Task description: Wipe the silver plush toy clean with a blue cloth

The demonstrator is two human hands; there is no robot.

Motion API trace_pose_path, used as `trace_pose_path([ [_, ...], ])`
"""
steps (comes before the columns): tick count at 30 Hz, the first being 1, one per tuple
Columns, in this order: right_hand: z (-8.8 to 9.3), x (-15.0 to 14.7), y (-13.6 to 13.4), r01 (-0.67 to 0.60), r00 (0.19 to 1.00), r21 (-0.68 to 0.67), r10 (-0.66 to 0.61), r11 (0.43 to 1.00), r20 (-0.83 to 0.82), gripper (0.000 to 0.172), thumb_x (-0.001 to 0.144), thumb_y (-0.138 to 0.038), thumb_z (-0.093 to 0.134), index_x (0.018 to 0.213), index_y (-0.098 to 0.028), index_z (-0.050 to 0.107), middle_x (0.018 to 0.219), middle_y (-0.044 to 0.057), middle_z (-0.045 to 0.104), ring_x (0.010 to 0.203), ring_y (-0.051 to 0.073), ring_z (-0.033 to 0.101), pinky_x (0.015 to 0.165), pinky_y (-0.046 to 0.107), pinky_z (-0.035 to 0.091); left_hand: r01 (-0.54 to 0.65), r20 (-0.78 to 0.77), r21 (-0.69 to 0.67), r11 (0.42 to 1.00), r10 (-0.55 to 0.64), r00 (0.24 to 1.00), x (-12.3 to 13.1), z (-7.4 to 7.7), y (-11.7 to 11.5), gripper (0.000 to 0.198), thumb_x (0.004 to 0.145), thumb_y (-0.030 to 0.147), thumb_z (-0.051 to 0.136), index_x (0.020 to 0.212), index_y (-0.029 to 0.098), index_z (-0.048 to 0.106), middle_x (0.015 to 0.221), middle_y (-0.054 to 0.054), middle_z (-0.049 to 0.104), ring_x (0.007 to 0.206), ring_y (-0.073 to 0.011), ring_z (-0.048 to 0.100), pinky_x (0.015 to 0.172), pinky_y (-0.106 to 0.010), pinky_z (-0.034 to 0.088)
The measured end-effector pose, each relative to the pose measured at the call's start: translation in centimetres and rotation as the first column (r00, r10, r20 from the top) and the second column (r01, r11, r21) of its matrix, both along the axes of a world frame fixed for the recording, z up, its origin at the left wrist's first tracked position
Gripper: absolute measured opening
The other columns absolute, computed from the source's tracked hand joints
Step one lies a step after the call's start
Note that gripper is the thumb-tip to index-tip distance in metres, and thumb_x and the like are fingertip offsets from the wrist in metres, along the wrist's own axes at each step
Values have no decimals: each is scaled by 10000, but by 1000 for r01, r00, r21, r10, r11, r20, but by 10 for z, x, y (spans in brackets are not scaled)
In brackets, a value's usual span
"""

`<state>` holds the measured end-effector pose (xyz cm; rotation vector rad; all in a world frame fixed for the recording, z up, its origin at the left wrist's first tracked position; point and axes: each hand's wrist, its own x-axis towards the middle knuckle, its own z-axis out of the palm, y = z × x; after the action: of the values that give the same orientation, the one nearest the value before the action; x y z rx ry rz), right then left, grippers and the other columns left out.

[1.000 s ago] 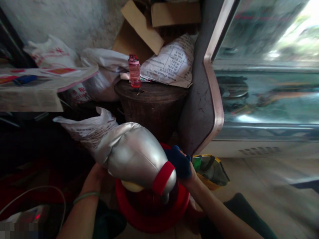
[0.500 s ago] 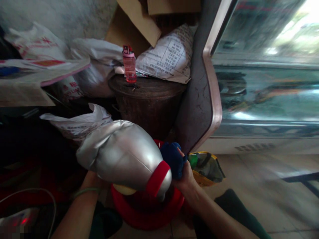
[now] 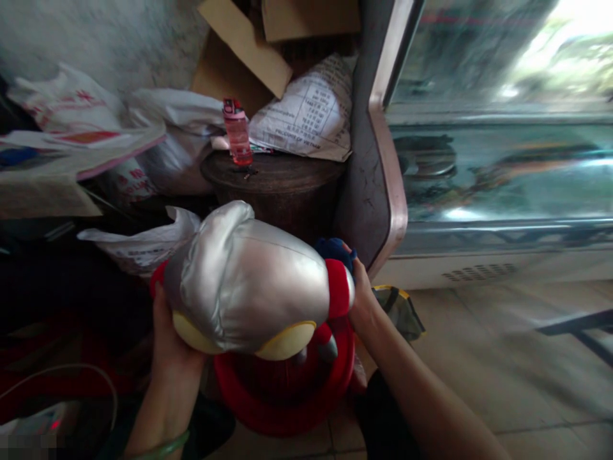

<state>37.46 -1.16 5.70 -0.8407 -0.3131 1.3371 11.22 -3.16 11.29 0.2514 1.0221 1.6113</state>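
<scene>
I hold a big silver plush toy with yellow eyes, a red collar and a blue part, sideways in front of me. My left hand grips its head end from below at the left. My right hand grips its blue part beside the red collar at the right. The toy hangs just above a round red basin on the floor.
A dark round wooden stool behind the toy carries a pink bottle. White sacks and cardboard boxes pile against the wall. A glass-fronted cabinet stands at right, a yellow-green bag at its foot.
The toy has turned and risen: its head end swung up and left, so the yellow eyes now face me. Both hands kept their hold and rose with it.
</scene>
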Motion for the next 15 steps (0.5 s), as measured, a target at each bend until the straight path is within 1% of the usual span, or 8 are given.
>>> trace_pose_path([
  [1,2,0,4,24,1000,21,-24,999,-3,317,870,-460,671,648,-280,534,620,-48,596,751,208,619,827,349,543,-25,-20,0,1000,25,999,3,1,-5,508,990,545,522,1288,182,717,1198,-33,769,1258,-283,641,1122,-398,516],
  [3,3,-1,13,60,998,57,-59,997,-9,352,885,-484,652,640,-278,504,616,-55,569,717,192,594,817,333,535,-63,-74,5,998,63,995,7,-2,-15,542,970,572,540,1373,231,666,1385,-17,690,1380,-294,555,1211,-460,431],
  [5,1,-3,22,79,997,77,-78,994,-16,408,887,-521,641,615,-278,458,588,-61,525,667,181,555,797,323,527,-86,-119,25,996,89,989,12,-9,-24,565,950,596,560,1396,261,646,1491,-6,615,1446,-302,490,1264,-501,349],
  [6,-1,-4,27,82,997,80,-81,993,-18,430,886,-541,637,607,-278,442,575,-64,508,648,178,537,787,321,523,-90,-134,32,995,94,987,13,-14,-30,553,946,607,559,1383,282,655,1509,10,599,1459,-304,474,1273,-509,331],
  [8,-7,-7,34,73,997,74,-72,995,-15,453,884,-575,629,599,-280,436,559,-64,499,634,180,523,775,324,517,-107,-157,32,994,111,981,16,-21,-41,518,945,631,543,1325,311,692,1474,32,627,1450,-293,485,1257,-464,366],
  [11,-17,-13,40,37,999,60,-37,997,-2,433,883,-609,617,627,-280,500,573,-60,545,667,191,560,786,333,519,-131,-197,21,991,132,971,18,-26,-56,521,967,664,472,1290,329,704,1382,24,688,1408,-262,535,1176,-389,467],
  [13,-23,-18,43,20,1000,58,-20,998,7,404,886,-620,610,673,-281,560,586,-64,570,696,194,588,801,329,523,-145,-225,41,989,151,963,18,-26,-64,520,975,662,450,1291,332,700,1363,19,698,1410,-258,534,1152,-383,492],
  [15,-29,-23,46,6,1000,56,-7,998,18,381,888,-630,606,738,-280,617,607,-69,598,723,192,611,818,323,527,-169,-247,51,984,176,953,16,-25,-70,511,965,667,459,1276,345,703,1369,32,695,1437,-260,507,1167,-391,486],
])
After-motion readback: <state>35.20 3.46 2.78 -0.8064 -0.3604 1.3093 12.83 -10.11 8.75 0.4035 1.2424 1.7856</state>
